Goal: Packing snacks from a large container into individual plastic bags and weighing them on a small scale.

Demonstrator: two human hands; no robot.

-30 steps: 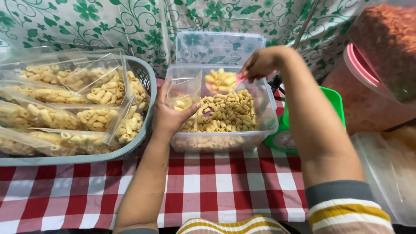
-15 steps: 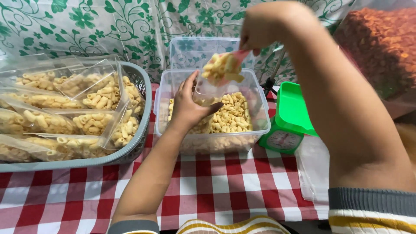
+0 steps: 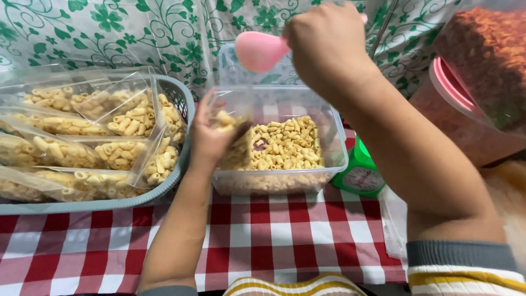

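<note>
My left hand (image 3: 207,140) holds a clear plastic bag (image 3: 233,131) with its mouth up, at the left inner side of a clear plastic tub (image 3: 334,164) of macaroni snacks (image 3: 285,145). Some snacks lie inside the bag. My right hand (image 3: 323,41) is raised above the tub and grips a pink scoop (image 3: 257,50), tipped over the bag's mouth. The scoop looks empty from this side.
A grey basket (image 3: 183,101) at the left holds several filled clear bags of the same snacks. A green kitchen scale (image 3: 359,175) stands right of the tub. A large pink-rimmed container (image 3: 466,109) of reddish snacks is at the far right. A red checked cloth (image 3: 274,235) covers the table.
My right hand lifted the scoop full of snacks out of the tub and up over the bag, then tipped it. The left hand stayed on the bag.
</note>
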